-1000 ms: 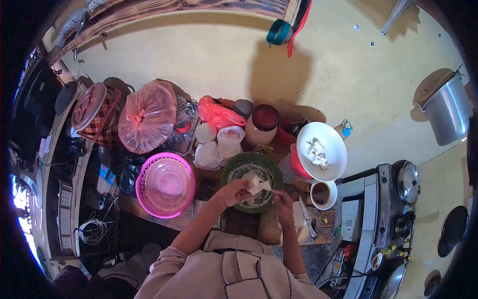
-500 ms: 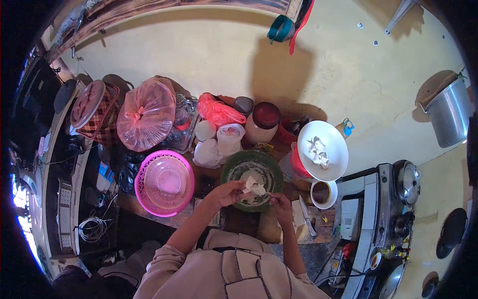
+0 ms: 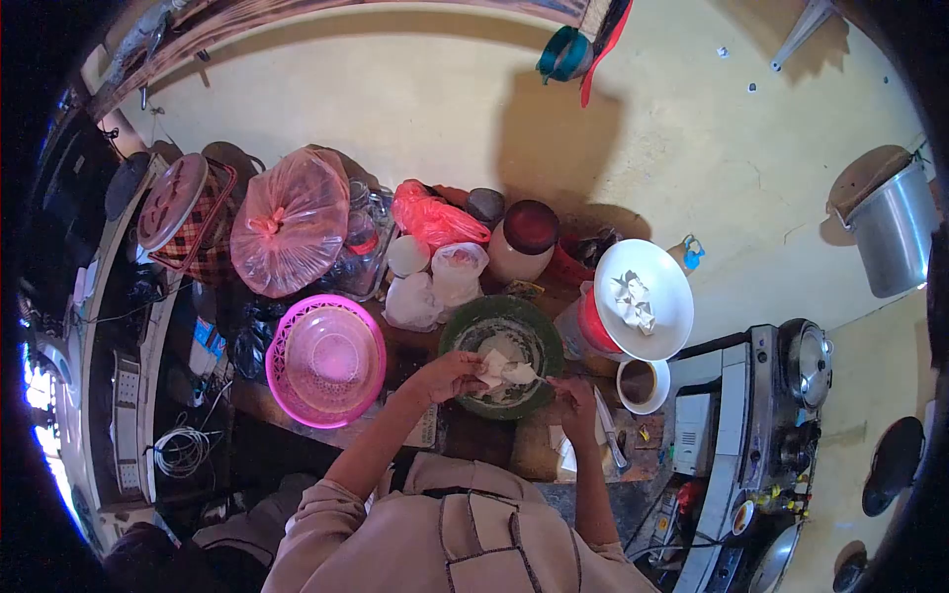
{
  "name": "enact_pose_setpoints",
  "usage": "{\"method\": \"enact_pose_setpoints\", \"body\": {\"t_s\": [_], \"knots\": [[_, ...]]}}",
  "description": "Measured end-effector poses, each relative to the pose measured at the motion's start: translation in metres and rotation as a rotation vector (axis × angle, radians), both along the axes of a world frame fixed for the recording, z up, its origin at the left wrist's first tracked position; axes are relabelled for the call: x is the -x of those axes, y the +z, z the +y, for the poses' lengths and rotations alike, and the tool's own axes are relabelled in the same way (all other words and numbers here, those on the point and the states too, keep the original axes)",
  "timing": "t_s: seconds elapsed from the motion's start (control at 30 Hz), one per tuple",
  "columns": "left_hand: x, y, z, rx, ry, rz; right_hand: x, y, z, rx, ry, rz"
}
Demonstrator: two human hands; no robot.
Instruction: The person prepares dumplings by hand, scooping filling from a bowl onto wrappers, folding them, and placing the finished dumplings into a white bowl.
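Note:
Over the dark green basin, my left hand is closed on a thin white wrapper sheet. My right hand, at the basin's right rim, pinches the handle of a spoon. The spoon's bowl carries a whitish mass and lies right beside the sheet. Pale paste and smears cover the inside of the basin. Near my right hand a knife lies on a board, with white sheets partly hidden by my forearm.
A white plate with folded white pieces rests on a red container. Below it stands a bowl of brown liquid. A pink basket is on the left; bags and a jar line the back. A stove stands right.
My right hand and the spoon have shifted slightly right, and the spoon's bowl now shows beside the sheet. My left hand has moved slightly left with the sheet.

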State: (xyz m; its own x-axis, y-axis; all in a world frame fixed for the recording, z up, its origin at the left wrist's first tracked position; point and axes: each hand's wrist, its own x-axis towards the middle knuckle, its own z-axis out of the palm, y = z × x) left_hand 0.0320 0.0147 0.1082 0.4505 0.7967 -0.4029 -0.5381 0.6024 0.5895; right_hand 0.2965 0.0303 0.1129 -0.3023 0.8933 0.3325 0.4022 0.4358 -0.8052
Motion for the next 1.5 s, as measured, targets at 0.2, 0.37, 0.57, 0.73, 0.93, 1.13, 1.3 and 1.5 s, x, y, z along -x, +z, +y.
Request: {"method": "enact_pose_setpoints", "body": {"t_s": [0.2,0.37,0.57,0.73,0.93,1.13,1.3,1.5], "knots": [[-0.003,-0.001,0.000,-0.011,-0.018,0.003,0.010,0.043,0.001,-0.184,-0.011,-0.239],[-0.002,-0.014,0.000,-0.005,-0.038,0.034,0.006,0.052,0.000,-0.240,0.001,-0.366],[-0.001,0.002,-0.004,-0.064,-0.118,0.000,0.001,0.062,0.001,-0.227,0.036,-0.367],[0.001,-0.003,-0.006,-0.063,-0.080,-0.001,-0.003,0.057,0.004,-0.241,-0.008,-0.363],[0.002,-0.004,-0.008,-0.078,-0.025,0.038,0.000,0.035,0.006,-0.149,-0.215,-0.431],[-0.003,0.002,-0.012,-0.139,0.074,-0.066,0.022,0.000,-0.002,0.224,-0.194,-0.843],[-0.006,0.006,-0.016,-0.158,0.062,-0.080,0.046,0.011,0.000,-0.434,-0.089,-0.401],[-0.007,0.012,-0.017,-0.202,-0.015,-0.025,0.064,0.000,-0.006,0.214,-0.064,0.135]]}}
